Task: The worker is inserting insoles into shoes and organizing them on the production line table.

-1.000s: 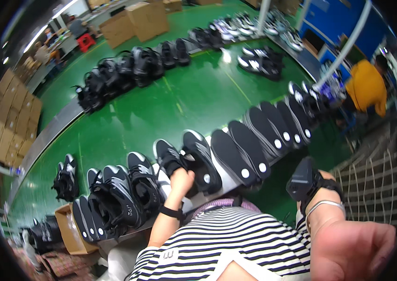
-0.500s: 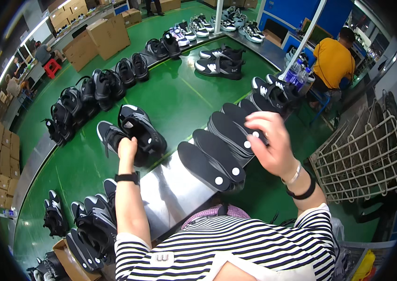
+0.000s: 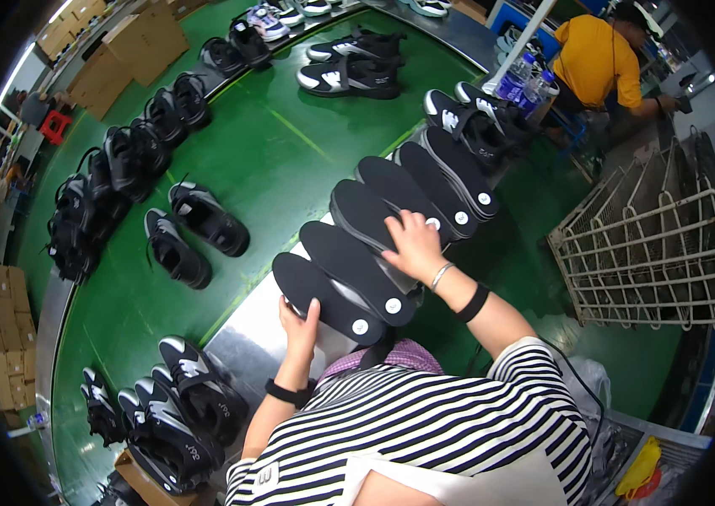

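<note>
Insoles [image 3: 329,295] are lying along the metal ledge [image 3: 243,331], probably light, bendy.
Left hand [image 3: 298,334] is gripping an edge, likely the best hold; right hand [image 3: 418,246], fingers spread, is touching others.

Black insoles [image 3: 315,291]: round white stickers [image 3: 361,326], small dark mark | black shoe [image 3: 201,384]: pale printed characters [image 3: 224,411] | striped shirt [image 3: 425,405]: pale patch [image 3: 266,478], one character | bottle labels [image 3: 511,86]: too small for reading

Left grip [image 3: 296,327] and right grip [image 3: 416,248] touch black insoles [image 3: 312,285].
</note>
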Action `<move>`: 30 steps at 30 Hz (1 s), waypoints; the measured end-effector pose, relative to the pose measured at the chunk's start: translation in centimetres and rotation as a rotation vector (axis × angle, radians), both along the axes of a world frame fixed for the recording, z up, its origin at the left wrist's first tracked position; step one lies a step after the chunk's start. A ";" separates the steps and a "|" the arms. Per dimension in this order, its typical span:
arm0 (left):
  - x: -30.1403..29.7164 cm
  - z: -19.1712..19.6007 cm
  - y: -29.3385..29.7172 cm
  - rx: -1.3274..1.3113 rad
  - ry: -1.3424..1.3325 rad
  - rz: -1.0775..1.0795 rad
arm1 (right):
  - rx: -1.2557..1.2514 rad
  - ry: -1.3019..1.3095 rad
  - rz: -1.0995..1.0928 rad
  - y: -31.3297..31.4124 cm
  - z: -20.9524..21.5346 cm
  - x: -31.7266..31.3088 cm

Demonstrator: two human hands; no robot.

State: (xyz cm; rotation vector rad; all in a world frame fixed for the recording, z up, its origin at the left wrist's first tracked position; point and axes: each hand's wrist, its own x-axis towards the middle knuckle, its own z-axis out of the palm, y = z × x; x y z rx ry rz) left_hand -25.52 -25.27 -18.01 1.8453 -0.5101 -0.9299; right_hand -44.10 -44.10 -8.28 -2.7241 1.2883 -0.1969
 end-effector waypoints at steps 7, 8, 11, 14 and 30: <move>-0.9 4.6 -0.6 0.043 0.293 0.083 | 0.132 -0.079 0.058 -2.5 1.5 -1.3; -0.8 3.9 -0.4 0.042 0.295 0.083 | 0.097 -0.147 0.029 -4.1 1.7 -1.4; -0.7 3.0 -0.4 0.107 0.240 0.062 | 0.006 -0.098 -0.293 -10.1 0.6 -3.4; -0.3 2.4 -0.4 0.064 0.026 0.013 | -0.143 -0.016 -0.525 -14.0 -2.7 -5.8; 2.1 5.5 -20.2 -0.040 -0.482 -0.737 | 0.189 -0.010 0.103 -17.2 -3.8 -2.6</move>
